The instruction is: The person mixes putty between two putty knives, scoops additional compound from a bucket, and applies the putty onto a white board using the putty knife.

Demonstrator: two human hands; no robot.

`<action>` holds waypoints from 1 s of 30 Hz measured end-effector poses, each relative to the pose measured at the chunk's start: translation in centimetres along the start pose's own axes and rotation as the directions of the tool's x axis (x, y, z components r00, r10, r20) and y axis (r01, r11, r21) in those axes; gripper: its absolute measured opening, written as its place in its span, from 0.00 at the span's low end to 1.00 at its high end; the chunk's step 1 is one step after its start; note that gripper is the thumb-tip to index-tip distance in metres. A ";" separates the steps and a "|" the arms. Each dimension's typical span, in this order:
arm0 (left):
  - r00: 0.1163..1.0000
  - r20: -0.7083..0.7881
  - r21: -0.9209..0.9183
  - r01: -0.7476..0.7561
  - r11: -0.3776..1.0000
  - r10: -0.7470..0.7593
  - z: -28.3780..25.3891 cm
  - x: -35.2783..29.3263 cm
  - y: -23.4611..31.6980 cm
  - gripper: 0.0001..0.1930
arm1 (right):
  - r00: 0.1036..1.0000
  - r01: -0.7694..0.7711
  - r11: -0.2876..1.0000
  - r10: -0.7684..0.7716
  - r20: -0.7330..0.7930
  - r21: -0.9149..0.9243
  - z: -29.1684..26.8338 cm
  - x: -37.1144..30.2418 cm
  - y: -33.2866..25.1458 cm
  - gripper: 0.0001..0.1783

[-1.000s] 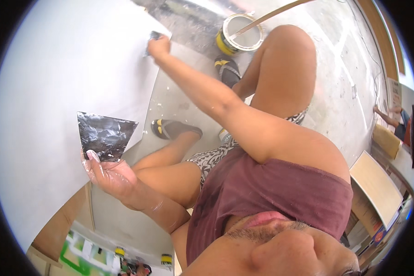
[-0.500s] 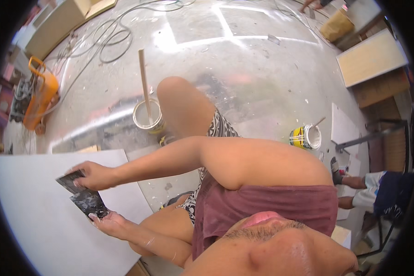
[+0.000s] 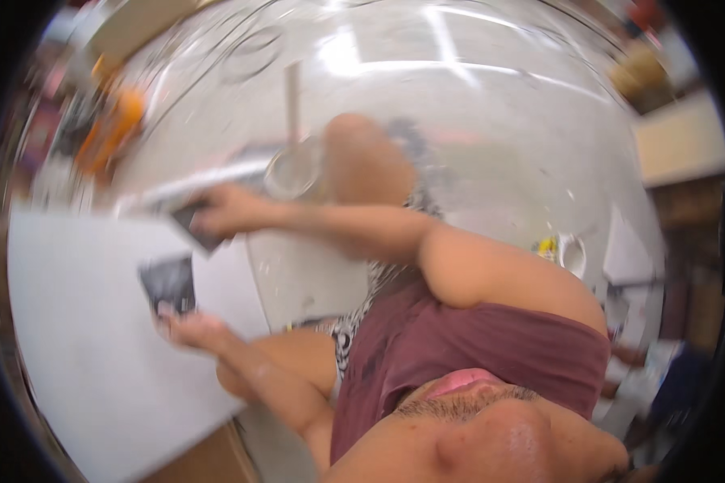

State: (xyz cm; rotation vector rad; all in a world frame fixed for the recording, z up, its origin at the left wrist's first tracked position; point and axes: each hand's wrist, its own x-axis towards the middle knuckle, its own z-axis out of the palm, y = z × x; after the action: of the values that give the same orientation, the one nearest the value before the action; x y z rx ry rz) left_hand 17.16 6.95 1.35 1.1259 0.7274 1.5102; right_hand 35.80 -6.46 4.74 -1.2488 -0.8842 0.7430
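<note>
At left, over a white board [image 3: 97, 346], I see the left hand [image 3: 195, 330] pinching a dark scraper [image 3: 171, 282] by its near edge, thumb on its face. Farther off, by the board's far edge, the right hand [image 3: 232, 211] grips a second scraper [image 3: 195, 225], apart from the first; blur means I cannot tell each finger's position. Right of that stands a bucket [image 3: 282, 182] holding a stick [image 3: 293, 101].

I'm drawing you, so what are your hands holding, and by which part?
The left hand holds one dark blade by its lower edge; the right hand holds a second blade by its right side.
</note>
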 end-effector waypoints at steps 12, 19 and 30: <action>0.994 -0.109 0.366 0.061 0.929 -0.022 -2.0 -2.9 4.1 0.12 | 0.977 0.015 0.894 0.083 -0.198 0.448 2.7 8.3 8.9 0.17; 0.970 -0.167 -0.219 0.139 0.966 -0.177 -6.8 -0.3 6.2 0.12 | 0.960 -0.035 0.953 -0.052 -0.274 -0.302 5.7 14.2 19.7 0.18; 0.941 -0.222 -0.187 0.218 0.958 -0.257 -7.2 0.1 5.8 0.15 | 0.907 0.242 0.859 -0.365 -0.209 -0.451 13.1 8.1 24.9 0.26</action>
State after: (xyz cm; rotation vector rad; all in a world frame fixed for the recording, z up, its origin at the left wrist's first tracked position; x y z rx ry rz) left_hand 8.33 6.45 3.88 0.7096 0.8603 1.4836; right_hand 28.13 11.14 -17.42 -1.4970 -0.9982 0.1031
